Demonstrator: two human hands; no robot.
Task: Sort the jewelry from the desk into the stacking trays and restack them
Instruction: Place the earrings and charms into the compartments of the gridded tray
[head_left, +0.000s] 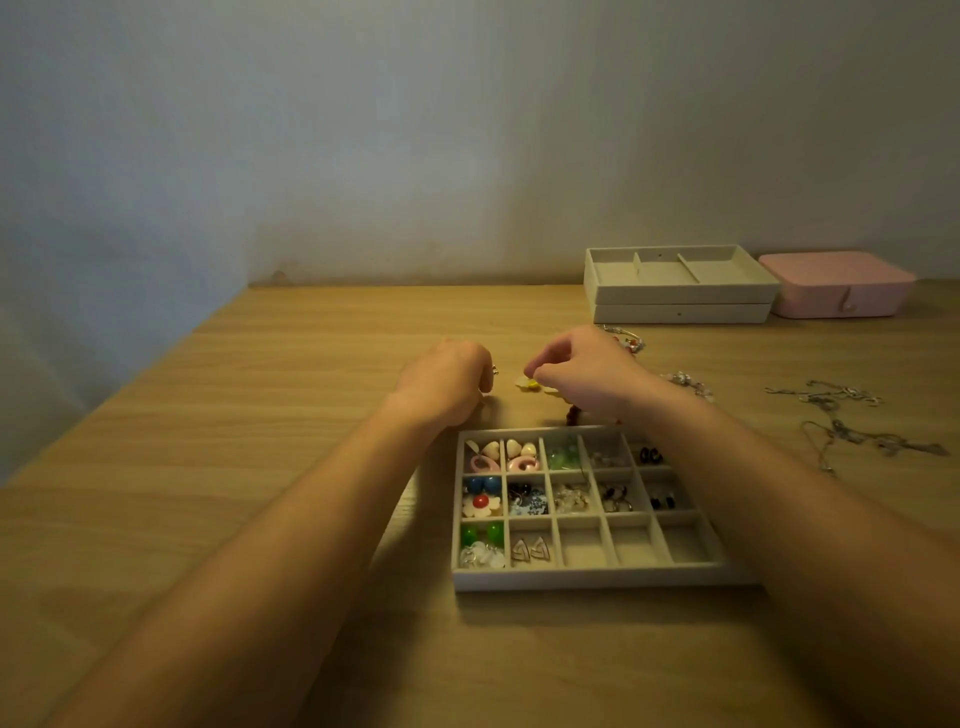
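Fingers (543, 364) of the right hand (587, 374) were drawn into a pinch right at a yellow-and-white flower piece (529, 384) on the desk (260, 415); whether they gripped it could not be told. The left hand (447, 379) was curled beside it, a silver bit (494, 370) at its fingertips, its grip equally unclear. Both worked just beyond the grid tray (587, 578), probably so pairs could drop straight into its empty cells. Chains (852, 415) lay unsorted to the right.
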